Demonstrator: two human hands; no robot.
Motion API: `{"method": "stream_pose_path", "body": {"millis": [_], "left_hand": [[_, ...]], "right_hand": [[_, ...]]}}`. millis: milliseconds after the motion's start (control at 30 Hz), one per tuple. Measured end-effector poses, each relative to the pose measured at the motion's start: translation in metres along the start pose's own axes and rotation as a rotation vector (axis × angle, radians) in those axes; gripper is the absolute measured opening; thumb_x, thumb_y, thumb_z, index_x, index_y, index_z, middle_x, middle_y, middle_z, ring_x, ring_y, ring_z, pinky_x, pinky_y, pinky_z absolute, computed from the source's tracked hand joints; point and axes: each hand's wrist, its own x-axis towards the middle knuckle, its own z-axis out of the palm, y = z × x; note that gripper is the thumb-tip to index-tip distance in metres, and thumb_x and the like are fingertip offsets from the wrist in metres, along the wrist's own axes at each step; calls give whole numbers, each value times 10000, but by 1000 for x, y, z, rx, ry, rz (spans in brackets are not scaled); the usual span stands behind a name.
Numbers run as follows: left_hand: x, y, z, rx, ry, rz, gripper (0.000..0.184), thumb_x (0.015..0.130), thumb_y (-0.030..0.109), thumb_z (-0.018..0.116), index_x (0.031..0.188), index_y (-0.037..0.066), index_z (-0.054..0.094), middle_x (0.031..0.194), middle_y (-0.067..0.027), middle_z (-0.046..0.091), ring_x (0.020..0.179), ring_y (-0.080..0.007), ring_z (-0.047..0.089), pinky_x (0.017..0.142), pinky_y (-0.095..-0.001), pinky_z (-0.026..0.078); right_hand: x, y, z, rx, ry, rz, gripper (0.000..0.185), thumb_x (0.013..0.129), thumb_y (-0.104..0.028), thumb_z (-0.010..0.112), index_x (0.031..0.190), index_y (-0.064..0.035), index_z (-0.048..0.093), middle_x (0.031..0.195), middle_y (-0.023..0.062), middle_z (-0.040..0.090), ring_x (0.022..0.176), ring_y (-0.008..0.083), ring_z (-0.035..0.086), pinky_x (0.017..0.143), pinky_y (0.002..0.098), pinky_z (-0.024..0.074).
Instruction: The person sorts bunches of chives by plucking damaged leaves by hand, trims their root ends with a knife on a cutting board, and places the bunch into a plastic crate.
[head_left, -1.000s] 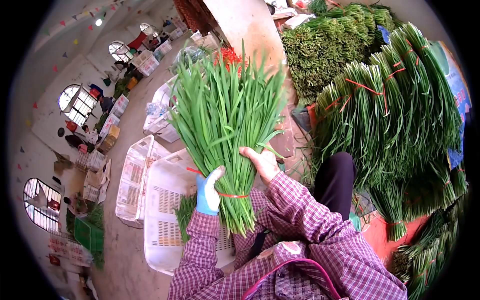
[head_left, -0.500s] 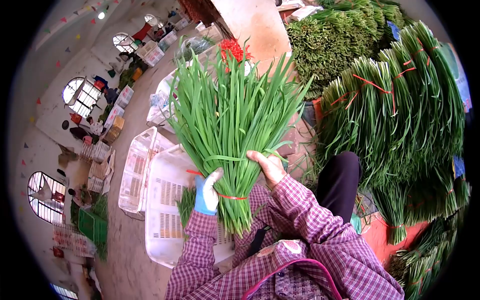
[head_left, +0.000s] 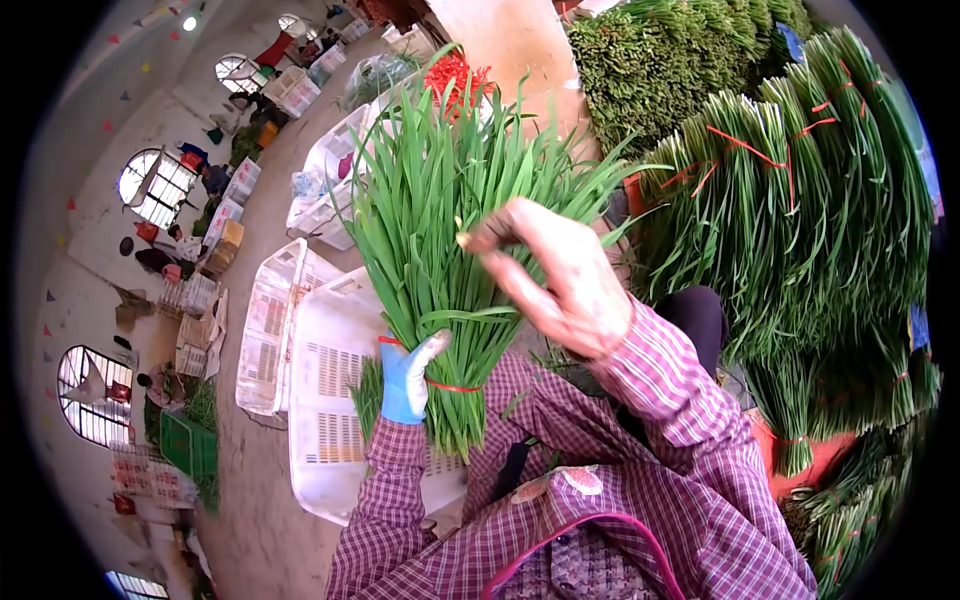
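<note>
One bunch of long green leaves [head_left: 430, 240] stands near the middle of the view, leaf tips fanned toward 12 o'clock and cut ends pointing to 6 o'clock. One red band [head_left: 453, 386] circles it low down. Directions below are taken from the bunch's middle.

The left hand [head_left: 408, 375], in a blue and white glove, is at 7 o'clock, closed about the lower stems with its thumb across the front. The right hand [head_left: 560, 270], bare, is at 3 o'clock, half curled in front of the leaves, thumb and forefinger bent toward each other beside one small yellowish bit [head_left: 462, 238]; whether they pinch it I cannot tell.

Two white crates lie close together: the nearer crate [head_left: 330, 490] at 7 o'clock, with some short greens [head_left: 368, 393] in it, and the farther crate [head_left: 265, 340] at 8 o'clock. One green crate [head_left: 188, 447] lies well apart, also at 8 o'clock.

One red heap [head_left: 455, 85] is at 12 o'clock. A darker green pile [head_left: 680, 80] sits at 2 o'clock. Stacked bunches [head_left: 790, 240], too tightly packed to count, fill 3 o'clock; one banded bunch [head_left: 785, 430] hangs out at 4 o'clock.
</note>
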Motion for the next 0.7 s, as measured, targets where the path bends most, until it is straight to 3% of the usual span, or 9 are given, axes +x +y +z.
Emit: {"method": "stream_pose_path", "body": {"millis": [100,167,233,433,633,700], "left_hand": [[-2,-3,-3,-8,-3,-4,373,851,17,611,1207,-48,519,1068,-140,641,934,-211,658,853,-333,554],[-6,-4,-5,-2,6,-17,376,847,16,612,1206,-45,521,1071,-136,641,930,-208,657,850,-333,554],[-8,-1,-4,-37,8,9,379,830,14,623,1194,-34,531,1062,-124,642,915,-197,657,838,-325,554],[-4,-9,-13,-31,15,-1,366,813,10,632,1168,-29,552,1028,-105,652,897,-177,659,823,-310,555],[-6,-12,-14,-98,38,-19,358,803,1,638,1149,-40,557,1010,-113,660,871,-182,667,796,-306,566],[-7,-10,-11,-81,40,-1,355,802,-3,638,1145,-44,556,1006,-116,662,866,-184,669,790,-308,568]], "right_hand": [[16,27,16,-21,64,-47,117,817,-2,544,932,-10,528,849,165,599,793,343,620,695,406,496],[17,40,20,-128,9,43,97,837,12,533,933,3,528,872,165,629,849,341,637,747,375,503],[11,49,22,-182,23,37,114,821,-26,546,925,-23,502,828,163,597,785,362,613,684,426,491],[-8,55,22,-259,-44,87,116,827,-53,562,934,-56,518,832,123,609,775,343,622,654,424,487],[-9,49,27,-328,-54,135,141,873,-183,596,923,-52,582,842,124,623,776,343,627,666,407,495],[-10,51,29,-528,-85,213,229,872,-285,614,852,-57,620,787,110,604,739,336,618,636,417,486]]}}
